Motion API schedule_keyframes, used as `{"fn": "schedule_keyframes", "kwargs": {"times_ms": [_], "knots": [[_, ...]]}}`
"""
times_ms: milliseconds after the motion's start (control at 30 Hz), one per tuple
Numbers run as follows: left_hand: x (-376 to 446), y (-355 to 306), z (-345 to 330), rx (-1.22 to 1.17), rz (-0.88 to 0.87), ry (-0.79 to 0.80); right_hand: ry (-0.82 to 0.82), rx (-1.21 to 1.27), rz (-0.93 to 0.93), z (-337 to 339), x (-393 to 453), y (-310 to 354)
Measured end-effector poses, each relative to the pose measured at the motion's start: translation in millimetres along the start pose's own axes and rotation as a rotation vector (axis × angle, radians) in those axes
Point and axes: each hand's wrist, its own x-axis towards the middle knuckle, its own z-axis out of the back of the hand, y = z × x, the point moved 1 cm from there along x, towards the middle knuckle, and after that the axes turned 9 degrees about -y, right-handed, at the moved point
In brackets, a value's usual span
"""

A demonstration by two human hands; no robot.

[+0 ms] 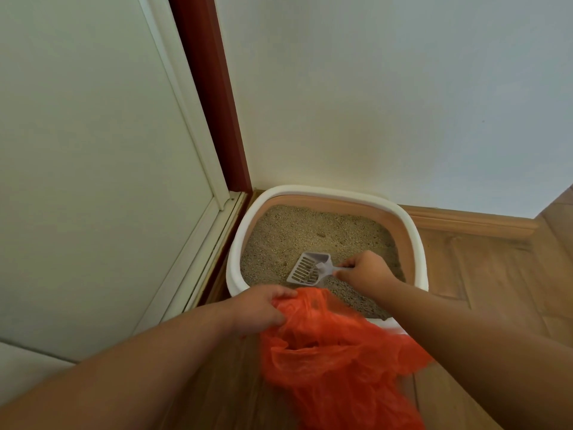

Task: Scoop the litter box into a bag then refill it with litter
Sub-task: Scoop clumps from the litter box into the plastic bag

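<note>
- Head view: The risk from here, as I judge it, is a spill. My slotted scoop [310,269] sits just beyond the mouth of the orange bag [335,352], and if I tip it before it clears the lip, the contents land on the wooden floor [483,274] to the right of my right hand.
- Head view: The thin bag could also sag shut, since only one hand keeps its edge up.
- Head view: My left hand [260,308] is clamped on the bag's upper edge, fingers curled into the bunched plastic, holding it against the near rim of the litter box [412,231].
- Head view: My right hand [366,270] is closed around the scoop's handle, the head pointing left towards the bag hand and resting on the litter [294,231] ahead of both hands.
- Head view: A few pellets show through the scoop's slots; whether it carries waste, I cannot tell.
</note>
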Motion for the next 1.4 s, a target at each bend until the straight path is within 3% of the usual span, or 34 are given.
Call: {"fn": "schedule_keyframes", "kwargs": {"times_ms": [333, 633, 800, 933, 1133, 1400], "knots": [[8.8, 10.7, 4.6, 0.026, -0.025, -0.028, -0.031, -0.032, -0.021, -51.1, 15.8, 27.3], [15.1, 12.7, 4.2, -0.01, -0.012, -0.03, -0.16, 0.463, -0.102, -26.4, 9.0, 7.4], [19.6, 7.6, 3.0, -0.032, -0.022, -0.042, -0.304, 0.446, -0.198, 0.1, 16.8, -36.5], [23.5, 8.7, 3.5, -0.053, -0.015, -0.057, -0.314, 0.346, -0.275, -4.4, 25.1, -54.6], [22.1, 10.7, 3.8, -0.07, -0.008, -0.047, -0.296, 0.279, -0.27, -11.1, 46.0, -35.8], [21.3, 10.6, 3.8, -0.12, 0.021, -0.033, -0.32, 0.382, -0.32, -36.1, 71.4, -13.8]]}}
